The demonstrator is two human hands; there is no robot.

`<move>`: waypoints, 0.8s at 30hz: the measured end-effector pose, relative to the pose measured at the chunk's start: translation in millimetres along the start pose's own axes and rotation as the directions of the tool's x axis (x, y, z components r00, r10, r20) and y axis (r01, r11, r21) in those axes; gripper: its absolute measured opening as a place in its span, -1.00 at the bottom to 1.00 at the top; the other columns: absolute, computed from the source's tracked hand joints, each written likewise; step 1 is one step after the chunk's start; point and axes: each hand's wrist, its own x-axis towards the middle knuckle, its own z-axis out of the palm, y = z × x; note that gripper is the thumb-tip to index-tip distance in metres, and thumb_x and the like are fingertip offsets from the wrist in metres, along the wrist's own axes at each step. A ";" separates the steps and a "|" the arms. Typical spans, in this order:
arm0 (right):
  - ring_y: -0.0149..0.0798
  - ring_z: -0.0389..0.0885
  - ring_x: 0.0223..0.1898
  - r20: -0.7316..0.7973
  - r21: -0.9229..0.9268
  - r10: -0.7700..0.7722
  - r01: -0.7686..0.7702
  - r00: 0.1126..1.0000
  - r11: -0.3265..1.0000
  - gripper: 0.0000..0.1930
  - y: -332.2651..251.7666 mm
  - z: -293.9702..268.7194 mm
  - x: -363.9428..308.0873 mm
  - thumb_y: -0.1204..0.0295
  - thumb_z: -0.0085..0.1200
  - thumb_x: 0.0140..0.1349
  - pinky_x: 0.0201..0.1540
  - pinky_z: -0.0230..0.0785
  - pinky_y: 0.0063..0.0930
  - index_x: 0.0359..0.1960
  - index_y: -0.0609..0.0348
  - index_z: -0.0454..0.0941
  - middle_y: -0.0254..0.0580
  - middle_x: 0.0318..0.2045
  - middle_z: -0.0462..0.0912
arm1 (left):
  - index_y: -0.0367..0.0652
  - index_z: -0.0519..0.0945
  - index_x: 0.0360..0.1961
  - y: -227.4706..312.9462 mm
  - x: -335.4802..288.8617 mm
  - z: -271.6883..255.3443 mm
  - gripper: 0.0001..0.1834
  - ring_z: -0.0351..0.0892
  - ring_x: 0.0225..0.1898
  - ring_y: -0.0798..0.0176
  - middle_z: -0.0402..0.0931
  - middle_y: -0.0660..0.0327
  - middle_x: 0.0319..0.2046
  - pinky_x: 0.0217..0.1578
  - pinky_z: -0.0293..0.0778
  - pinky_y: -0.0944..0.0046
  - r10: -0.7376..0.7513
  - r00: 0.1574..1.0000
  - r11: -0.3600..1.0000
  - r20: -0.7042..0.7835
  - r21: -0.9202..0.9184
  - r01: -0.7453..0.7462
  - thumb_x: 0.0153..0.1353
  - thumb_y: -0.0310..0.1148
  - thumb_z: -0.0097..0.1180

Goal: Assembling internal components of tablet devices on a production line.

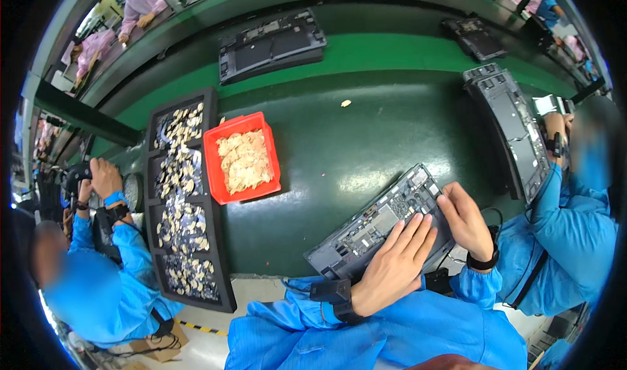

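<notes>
A long green worktop (366, 135) runs across the view, shiny and dark in the middle. On its left side lies a tall black tray (186, 200) with four boxes in a row, each full of small pale and dark parts. Just beside the tray, touching its right edge, sits a red bin (210, 158) holding a heap of thin cream-coloured pieces. Farther back on the worktop lie two more dark device shells (271, 43), well apart from each other. At the near edge, in front of the person, lies an open grey device shell (385, 223), tilted, with boards and small parts showing inside. The left hand (395, 265) lies flat on its near half, fingers stretched out and close together, pressing down and gripping nothing. The right hand (465, 221) rests on the right end of the shell with its fingers bent down onto the parts there; it may be pinching something small, but I cannot tell. Both arms wear blue sleeves and a dark wrist strap. Other people in blue coats work on each side.
</notes>
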 end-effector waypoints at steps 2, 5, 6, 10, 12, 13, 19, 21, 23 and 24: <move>-0.61 0.39 -0.44 0.084 0.221 0.180 -0.194 0.980 0.956 -0.88 -15.4 -0.2 -2.8 0.40 0.06 0.59 -0.44 0.22 -0.55 -0.08 0.17 0.44 -0.43 -0.44 0.48 | -0.26 0.31 0.53 -2.1 -3.1 -4.9 0.04 0.10 0.62 -0.13 0.18 -0.14 0.57 0.57 0.06 -0.14 0.034 0.999 0.999 -0.005 0.007 -0.034 0.04 -0.15 0.47; -0.71 0.31 -0.48 -0.008 0.208 0.097 -0.093 0.995 0.974 -0.90 -35.1 -12.1 3.6 0.44 0.08 0.58 -0.50 0.09 -0.66 -0.05 0.13 0.42 -0.54 -0.42 0.44 | -0.18 0.39 0.50 -2.3 -6.1 -23.2 -0.10 0.24 0.57 0.07 0.35 0.04 0.50 0.53 0.08 -0.30 0.049 0.995 0.998 -0.085 -0.034 -0.052 0.16 -0.13 0.43; -0.74 0.29 -0.46 -0.100 0.261 0.040 -0.012 0.994 0.965 -0.90 -46.3 -14.6 10.9 0.47 0.10 0.56 -0.50 0.05 -0.68 -0.03 0.12 0.42 -0.57 -0.36 0.41 | -0.17 0.45 0.47 -3.9 -7.6 -34.8 -0.18 0.39 0.49 0.14 0.52 0.12 0.39 0.51 0.06 -0.39 0.067 0.987 0.990 -0.143 -0.115 -0.084 0.22 -0.11 0.41; -0.62 0.53 -0.27 -0.387 -0.028 -0.189 0.193 0.902 0.981 -0.72 -104.3 -39.9 73.7 0.45 0.11 0.56 -0.24 0.38 -0.64 0.22 0.20 0.47 -0.42 -0.15 0.58 | -0.15 0.65 0.30 -25.5 -25.9 -70.4 -0.36 0.63 0.30 0.12 0.74 0.20 0.12 0.49 0.00 -0.51 0.001 0.939 0.971 -0.344 -0.225 -0.083 0.21 -0.19 0.47; -0.57 0.55 -0.32 -0.483 -0.218 -0.412 0.350 0.772 0.911 -0.69 -118.7 -55.1 130.2 0.44 0.12 0.54 -0.25 0.43 -0.57 0.23 0.26 0.52 -0.30 -0.17 0.69 | -0.10 0.70 0.25 -38.1 -40.4 -71.6 -0.42 0.75 0.12 0.16 0.80 0.22 -0.01 0.47 0.11 -0.42 -0.086 0.892 0.955 -0.444 -0.291 -0.053 0.17 -0.28 0.49; -0.52 0.59 -0.33 -0.509 -0.295 -0.467 0.363 0.723 0.884 -0.70 -118.3 -68.5 167.4 0.41 0.14 0.53 -0.25 0.46 -0.51 0.19 0.28 0.55 -0.26 -0.25 0.72 | -0.10 0.70 0.25 -43.1 -51.6 -71.2 -0.42 0.75 0.12 0.16 0.80 0.22 -0.01 0.47 0.11 -0.42 -0.103 0.882 0.958 -0.459 -0.286 -0.037 0.17 -0.28 0.49; 0.29 0.69 0.14 -0.569 -0.562 -0.469 0.097 0.676 0.821 -0.56 -61.9 -152.7 387.7 0.21 0.19 0.42 0.21 0.49 -0.08 0.14 0.32 0.68 0.32 0.02 0.74 | -0.03 0.84 -0.10 -75.1 -108.4 -38.6 -0.71 0.69 -0.37 0.32 0.74 0.40 -0.45 0.01 0.46 0.16 -0.305 0.760 0.942 -0.574 -0.298 0.153 0.11 -0.39 0.49; 0.25 0.60 0.28 -0.549 -0.674 -0.227 -0.266 0.805 0.689 -0.43 -32.3 -193.6 438.0 0.07 0.08 0.45 0.36 0.39 -0.01 0.36 0.17 0.54 0.25 0.23 0.65 | -0.02 0.85 -0.14 -78.8 -112.1 -30.2 -0.74 0.67 -0.39 0.35 0.71 0.40 -0.48 -0.02 0.45 0.20 -0.248 0.741 0.958 -0.624 -0.273 0.091 0.09 -0.40 0.49; 0.22 0.46 0.42 -0.456 -0.821 -0.099 -0.376 0.884 0.429 -0.33 -99.1 -86.8 409.3 0.01 0.00 0.48 0.49 0.24 0.09 0.54 0.01 0.33 0.12 0.41 0.51 | 0.00 0.84 -0.27 -77.4 -114.7 -30.1 -0.82 0.62 -0.43 0.39 0.62 0.42 -0.56 -0.13 0.41 0.29 -0.222 0.717 0.973 -0.661 -0.200 0.117 0.06 -0.42 0.49; 0.22 0.61 0.29 -0.422 -0.858 -0.196 -0.320 0.885 0.401 -0.45 -117.1 -65.8 406.7 0.05 0.01 0.48 0.39 0.38 0.07 0.38 0.02 0.55 0.06 0.27 0.66 | 0.00 0.84 -0.27 -76.2 -111.3 -32.9 -0.82 0.62 -0.43 0.39 0.62 0.42 -0.56 -0.13 0.41 0.29 -0.208 0.721 0.974 -0.661 -0.204 0.095 0.06 -0.42 0.49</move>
